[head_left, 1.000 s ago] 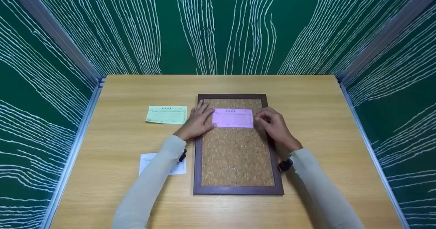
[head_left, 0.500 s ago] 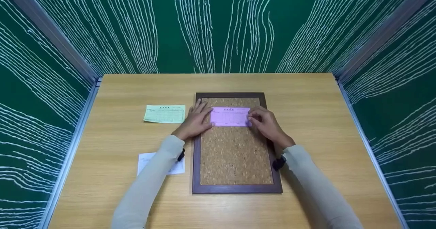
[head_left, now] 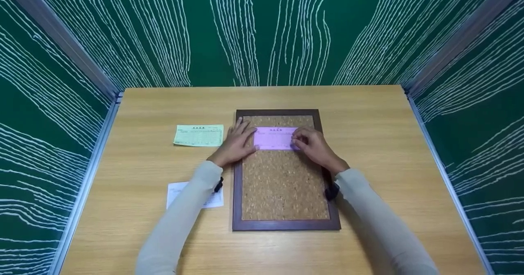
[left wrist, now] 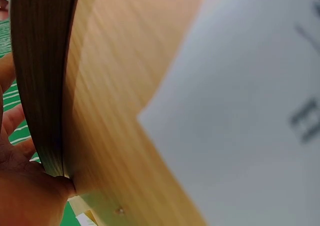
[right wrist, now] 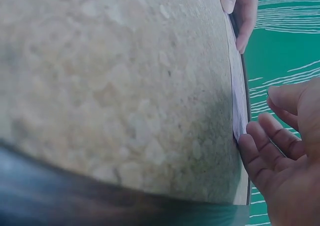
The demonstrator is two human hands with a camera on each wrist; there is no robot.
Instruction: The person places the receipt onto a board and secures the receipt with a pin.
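A pink printed slip point(head_left: 272, 138) lies across the upper part of a dark-framed cork board point(head_left: 284, 185). My left hand point(head_left: 235, 144) rests on the board's left side, fingers spread, with thumb and forefinger tips on the slip's left edge. Over the slip's right end is my right hand point(head_left: 313, 146), its thumb and forefinger brought together. In the right wrist view, a tiny dark thing shows at those fingertips; I cannot tell its kind. The other fingers of the right hand point(right wrist: 285, 141) are curved, right by the slip's edge point(right wrist: 239, 105).
Left of the board, a green printed slip point(head_left: 198, 136) lies on the wooden table point(head_left: 123, 176). A white slip point(head_left: 215, 201) is partly covered by the left sleeve point(head_left: 176, 217). Green walls with white lines point(head_left: 282, 33) enclose the table's back and sides.
My right hand has moved left, from beside the pink slip's right edge to over its right end. My left hand stays on the slip's left edge.
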